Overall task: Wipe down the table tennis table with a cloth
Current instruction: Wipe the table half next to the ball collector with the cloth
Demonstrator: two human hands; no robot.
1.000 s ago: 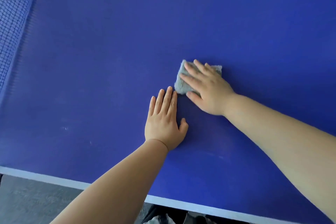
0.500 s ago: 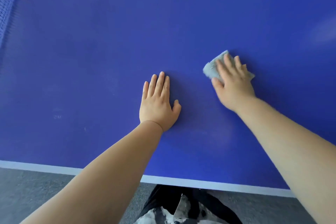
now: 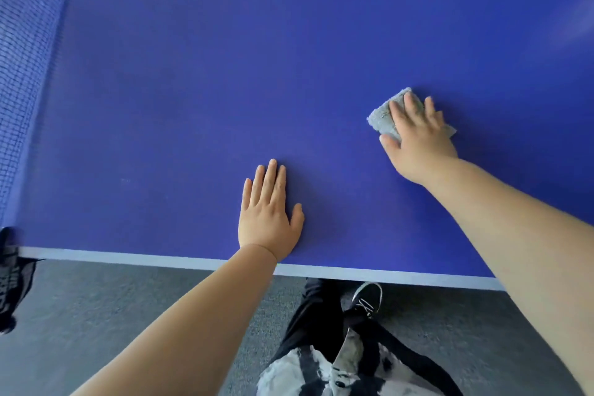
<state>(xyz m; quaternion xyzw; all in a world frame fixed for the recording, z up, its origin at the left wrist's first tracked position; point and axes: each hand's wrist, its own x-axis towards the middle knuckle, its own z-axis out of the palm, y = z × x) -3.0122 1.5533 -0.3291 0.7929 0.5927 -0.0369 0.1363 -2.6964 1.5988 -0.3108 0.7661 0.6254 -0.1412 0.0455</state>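
Observation:
The blue table tennis table point(image 3: 199, 100) fills most of the view. A small folded grey cloth point(image 3: 382, 117) lies on it at the right. My right hand point(image 3: 414, 138) presses flat on the cloth with straight fingers and covers most of it. My left hand point(image 3: 268, 212) rests palm down on the bare blue surface near the front edge, fingers straight and together, holding nothing.
The net point(image 3: 25, 51) runs along the left side, with its dark clamp point(image 3: 11, 270) at the table's corner. A white line point(image 3: 160, 259) marks the near edge. Below it are grey carpet point(image 3: 96, 305), my dark trouser leg and a black shoe point(image 3: 366, 299).
My right hand has slid the cloth to the right, away from my left hand. The left hand stays flat on the table while the view has pulled back toward the near edge.

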